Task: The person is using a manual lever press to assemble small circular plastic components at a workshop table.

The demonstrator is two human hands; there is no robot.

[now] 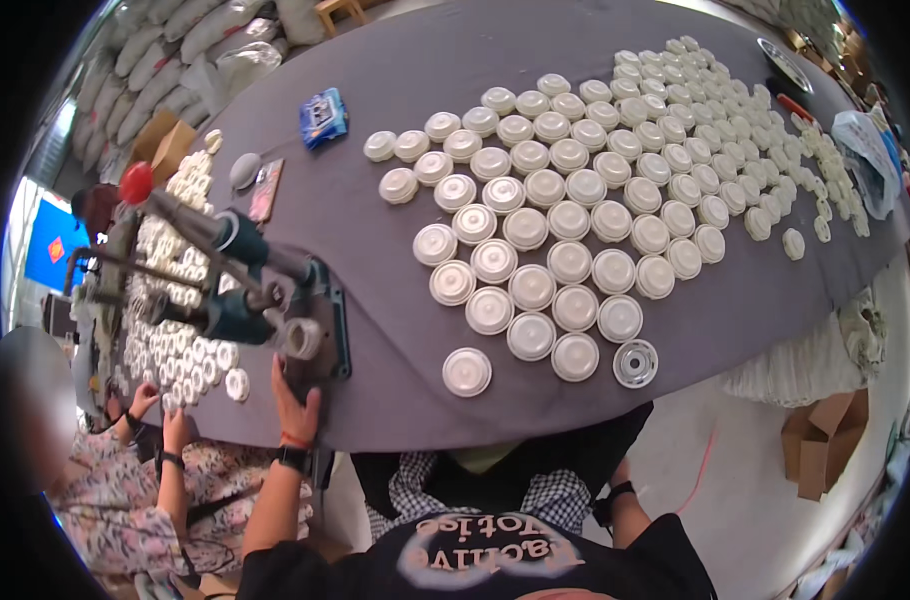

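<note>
Desk: We look across a broad desk point(375, 285) draped in grey cloth, its right half crowded with round white caps point(527, 228); one silvery-faced disc point(636, 364) lies at their near edge.
Room: Sacks point(160, 70) are piled at far left, while an opened cardboard box point(825, 445) sits on the pale floor point(715, 470) at right.
Co-worker: A person in a floral sleeve point(125, 540) reaches toward a spread of white rings point(190, 370) along the desk's left end.
Lever: On the teal press point(237, 240), we see the long lever point(187, 218) slant up and left to a red knob point(136, 183).
Base: The base point(337, 320) has its long axis running away from us, near edge to far.
Left hand: The left hand point(294, 412) is just beside the press's near end, thumb apart from the fingers; the blurred white collar point(301, 339) sits just beyond, and we cannot tell whether anything is gripped.
Right hand: The right hand point(621, 470) is mostly hidden beside the desk's near edge, well apart from the press; we cannot tell its state.
</note>
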